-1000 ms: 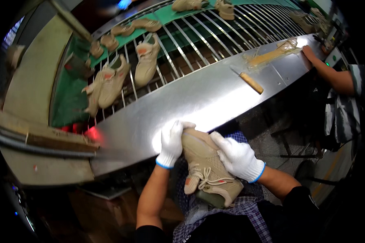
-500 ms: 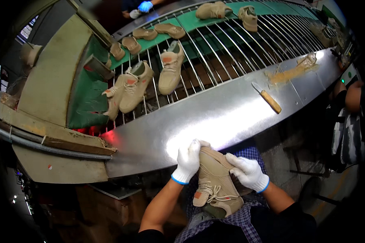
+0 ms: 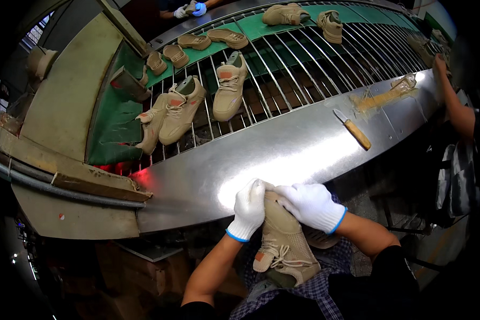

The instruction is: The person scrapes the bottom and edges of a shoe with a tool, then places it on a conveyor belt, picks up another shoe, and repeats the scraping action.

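Observation:
A tan lace-up sneaker [image 3: 282, 234] rests against my lap with its toe pointing away from me and its heel toward my body. A green form shows in its opening. My left hand [image 3: 249, 209], in a white knit glove with a blue cuff, is closed round the left side of the toe. From the right, my right hand [image 3: 310, 205], gloved alike, wraps over the toe, its fingertips near the left hand. Both hands hide the toe's front edge. Beside the sneaker, under my right hand, part of a sole-like piece [image 3: 321, 238] shows.
Beyond the steel ledge [image 3: 197, 181] lies a rod conveyor with a green belt [image 3: 256, 29], carrying several tan sneakers [image 3: 230, 88] and loose soles [image 3: 228, 37]. A wooden-handled knife [image 3: 356, 133] lies on the ledge. Co-workers' hands [image 3: 191, 9] show at the far side.
My right hand has moved up and left from the sneaker's side to its toe. My left hand keeps its grip. At the right, a co-worker's arm has reached forward to the conveyor.

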`<state>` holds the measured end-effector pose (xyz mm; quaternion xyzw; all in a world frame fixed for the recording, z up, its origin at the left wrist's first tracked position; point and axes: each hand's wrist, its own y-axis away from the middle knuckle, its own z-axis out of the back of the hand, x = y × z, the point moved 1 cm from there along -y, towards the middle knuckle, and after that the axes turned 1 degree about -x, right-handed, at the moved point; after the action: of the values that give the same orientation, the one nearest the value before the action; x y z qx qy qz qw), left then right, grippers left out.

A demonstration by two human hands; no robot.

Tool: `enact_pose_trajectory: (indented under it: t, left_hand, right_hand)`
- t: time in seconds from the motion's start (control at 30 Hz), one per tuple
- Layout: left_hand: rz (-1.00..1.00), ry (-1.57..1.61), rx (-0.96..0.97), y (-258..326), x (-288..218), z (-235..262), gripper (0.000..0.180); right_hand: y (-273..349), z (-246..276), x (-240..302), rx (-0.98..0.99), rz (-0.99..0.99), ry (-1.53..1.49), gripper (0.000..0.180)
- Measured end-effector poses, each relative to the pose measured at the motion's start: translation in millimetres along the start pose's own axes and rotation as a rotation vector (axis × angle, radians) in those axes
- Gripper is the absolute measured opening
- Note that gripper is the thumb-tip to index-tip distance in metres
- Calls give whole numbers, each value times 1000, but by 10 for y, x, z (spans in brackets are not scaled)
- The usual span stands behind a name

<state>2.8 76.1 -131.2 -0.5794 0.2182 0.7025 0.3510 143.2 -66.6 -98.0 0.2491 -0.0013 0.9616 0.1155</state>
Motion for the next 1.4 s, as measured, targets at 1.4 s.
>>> enact_pose_trajectory:
  t: [1.4]
  left_hand:
    - [-332,-346,-40,43,-308,-51,33]
  right_hand:
    - [834,126,282,100,210,-90,64]
